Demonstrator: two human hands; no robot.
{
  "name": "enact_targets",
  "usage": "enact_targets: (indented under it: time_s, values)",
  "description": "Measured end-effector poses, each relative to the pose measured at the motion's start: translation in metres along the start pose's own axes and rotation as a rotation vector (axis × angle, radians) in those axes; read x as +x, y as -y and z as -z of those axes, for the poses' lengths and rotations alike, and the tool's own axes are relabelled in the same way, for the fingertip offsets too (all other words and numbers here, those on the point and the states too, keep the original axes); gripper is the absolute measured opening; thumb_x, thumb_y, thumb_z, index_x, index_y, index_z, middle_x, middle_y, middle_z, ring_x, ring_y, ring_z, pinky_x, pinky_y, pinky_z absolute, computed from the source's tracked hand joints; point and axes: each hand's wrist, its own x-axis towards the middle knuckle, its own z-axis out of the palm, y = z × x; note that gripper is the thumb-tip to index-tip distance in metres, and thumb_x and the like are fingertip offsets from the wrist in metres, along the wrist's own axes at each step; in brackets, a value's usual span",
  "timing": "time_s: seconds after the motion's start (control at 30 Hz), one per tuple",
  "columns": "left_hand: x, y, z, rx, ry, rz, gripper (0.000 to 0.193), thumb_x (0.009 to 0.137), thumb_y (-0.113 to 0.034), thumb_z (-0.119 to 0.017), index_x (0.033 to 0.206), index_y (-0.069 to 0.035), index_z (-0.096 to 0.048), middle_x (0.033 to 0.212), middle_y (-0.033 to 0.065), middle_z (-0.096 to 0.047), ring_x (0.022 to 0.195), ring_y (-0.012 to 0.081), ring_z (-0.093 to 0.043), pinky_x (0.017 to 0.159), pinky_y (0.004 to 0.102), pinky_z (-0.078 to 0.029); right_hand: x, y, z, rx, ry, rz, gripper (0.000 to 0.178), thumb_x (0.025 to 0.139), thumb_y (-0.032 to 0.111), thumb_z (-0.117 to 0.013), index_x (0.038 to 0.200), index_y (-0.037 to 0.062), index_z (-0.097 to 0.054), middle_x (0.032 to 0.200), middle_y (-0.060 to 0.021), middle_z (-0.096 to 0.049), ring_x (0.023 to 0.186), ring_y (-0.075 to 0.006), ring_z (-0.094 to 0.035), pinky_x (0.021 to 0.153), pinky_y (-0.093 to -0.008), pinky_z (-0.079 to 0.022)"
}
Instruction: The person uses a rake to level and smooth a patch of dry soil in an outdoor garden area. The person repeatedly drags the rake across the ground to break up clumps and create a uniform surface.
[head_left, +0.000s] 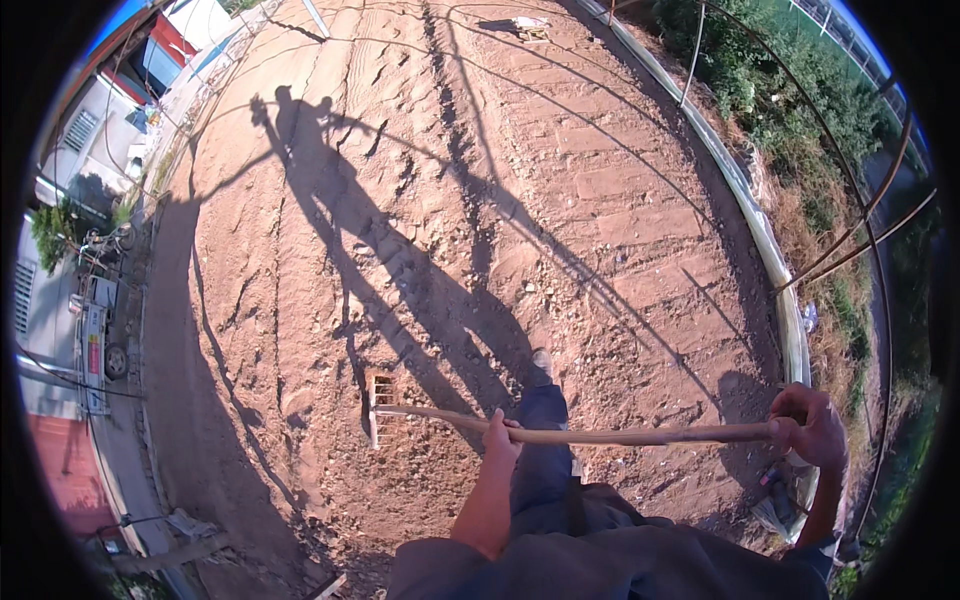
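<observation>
A rake (620, 437) with a long wooden handle lies across in front of my body. Its toothed head (376, 412) is at the left, at the level of the loose brown soil (425, 465). Partway along the handle, my left hand (501, 437) is closed round the wood. At the handle's right end my right hand (812, 428) grips it with curled fingers. One shoe (541, 362) and a dark trouser leg show beyond the handle; the other foot is hidden.
Furrowed soil (640, 210) stretches ahead, crossed by my long shadow. A pale plastic-covered edge (745, 190) and curved metal hoops (870, 215) run along the right, with bushes (780, 90) beyond. A parked vehicle (95, 345) and buildings stand at the left.
</observation>
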Motion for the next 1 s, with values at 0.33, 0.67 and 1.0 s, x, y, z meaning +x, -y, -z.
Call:
enact_targets:
  time_s: [0.33,0.67,1.0]
  values:
    - [0.035,-0.066,-0.147,-0.155,-0.065,0.142,0.040,0.093,-0.038,-0.048,0.061,-0.017,-0.037,0.046,-0.0059,-0.035,0.041,0.0110,-0.036,0.045,0.0286,-0.039,0.205,0.154,0.036,-0.527,-0.242,0.198,0.014,0.075,0.014,-0.067,0.080,0.0039,-0.058,0.057,-0.0147,-0.056,0.054,-0.0286,-0.061,0.050,-0.0371,-0.046]
    - [0.093,-0.142,-0.254,-0.001,0.104,0.162,0.042,0.093,-0.038,-0.040,0.056,-0.020,-0.033,0.044,-0.0060,-0.032,0.046,0.0131,-0.038,0.063,0.0449,-0.045,0.426,0.264,0.087,-0.505,-0.190,0.329,0.007,0.075,0.011,-0.065,0.077,0.0068,-0.060,0.059,-0.0143,-0.058,0.058,-0.0325,-0.061,0.054,-0.0417,-0.047]
    - [0.056,-0.254,-0.455,0.754,0.059,-0.619,0.051,0.059,0.020,-0.060,0.093,-0.007,-0.034,0.080,0.0036,-0.048,0.074,0.0136,-0.050,0.073,0.0357,-0.050,0.764,0.386,0.098,-0.677,0.013,0.578,0.011,0.078,0.018,-0.059,0.083,0.0092,-0.064,0.068,-0.0137,-0.064,0.068,-0.0292,-0.065,0.064,-0.0415,-0.050]
